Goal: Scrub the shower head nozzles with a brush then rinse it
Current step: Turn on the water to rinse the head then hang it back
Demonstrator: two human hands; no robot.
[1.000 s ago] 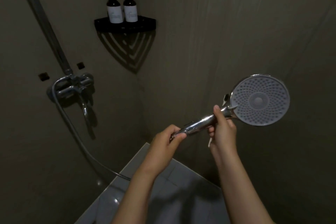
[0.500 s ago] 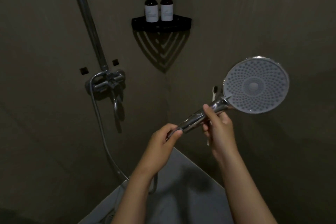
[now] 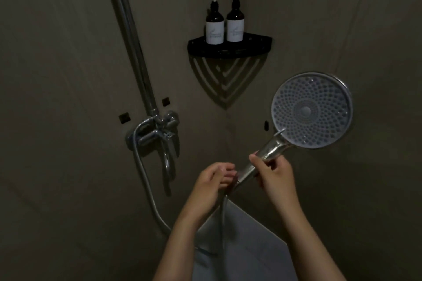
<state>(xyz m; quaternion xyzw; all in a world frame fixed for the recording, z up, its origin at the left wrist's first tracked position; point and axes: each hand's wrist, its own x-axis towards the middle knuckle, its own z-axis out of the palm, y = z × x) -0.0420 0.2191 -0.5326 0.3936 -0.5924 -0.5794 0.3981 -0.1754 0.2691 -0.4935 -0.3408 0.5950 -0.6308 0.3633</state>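
Two dark pump bottles stand side by side, touching, on the black corner shelf (image 3: pixel 251 47). The left bottle (image 3: pixel 214 27) and the right bottle (image 3: pixel 235 26) each carry a white label with a small drawing and some lines of print, but the letters are too small and too dim to read. I see no other writing.

My hands are below the shelf, with both forearms coming up from the bottom edge. My right hand (image 3: pixel 275 174) grips the chrome handle (image 3: pixel 267 151) of the shower head (image 3: pixel 311 110). The thumb lies on the upper side and the other fingers are curled round it from beneath. My left hand (image 3: pixel 212 181) is just beside the lower end of the handle, where the hose (image 3: pixel 146 180) joins it. Its fingers are bent toward that end. I cannot tell if they really hold it or only touch it.

The shower head is below the shelf and to the right, in the air in front of the wall. Its long axis goes slanted from the hands up to the right. The round disc is at the upper end, and its grey face, full of small nozzles, is turned toward me.

Below the shelf and to the left, the mixer tap (image 3: pixel 157 132) sits on the wall. The hose hangs from it in a loop.
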